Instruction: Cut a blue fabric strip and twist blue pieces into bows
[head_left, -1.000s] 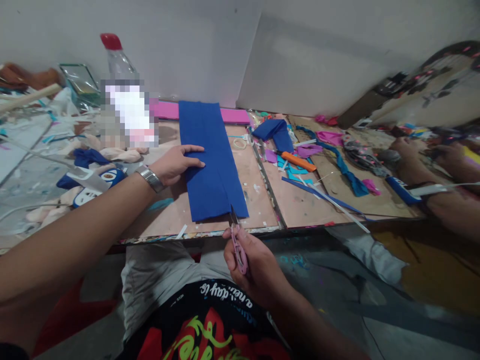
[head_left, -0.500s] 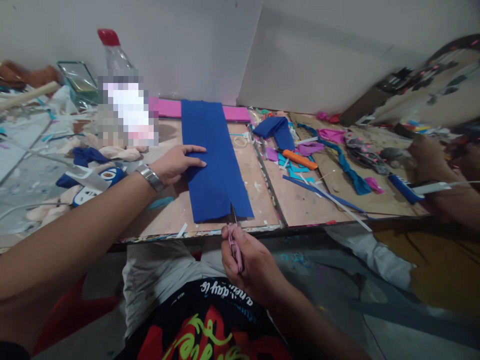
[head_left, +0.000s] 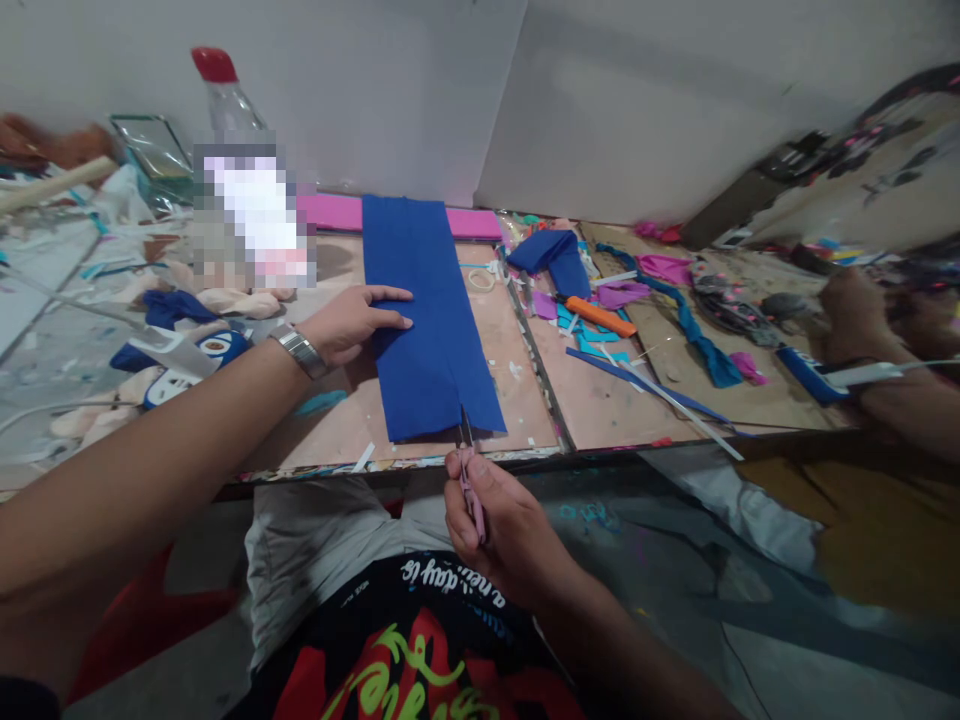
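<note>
A long strip of blue fabric [head_left: 420,330] lies on the table board, its near end by the table edge. My left hand [head_left: 352,325] rests on its left side, thumb and forefinger stretched out over the cloth and the other fingers partly hidden. My right hand [head_left: 499,510] is wrapped round the pink handles of a pair of scissors [head_left: 471,490]. The scissor blades point away from me, at a slit in the near end of the fabric. A flat pink piece [head_left: 472,224] lies under the far end of the strip.
On the left are a plastic bottle [head_left: 236,105] with a red cap and a blue and white glue gun [head_left: 187,365]. An orange cutter [head_left: 600,316] lies among scraps at right. Beyond it, a co-worker's hand [head_left: 851,300] is near another glue gun [head_left: 814,375].
Almost nothing has moved. The view has shifted very slightly, and both hands stay in place on the fabric and the scissors.
</note>
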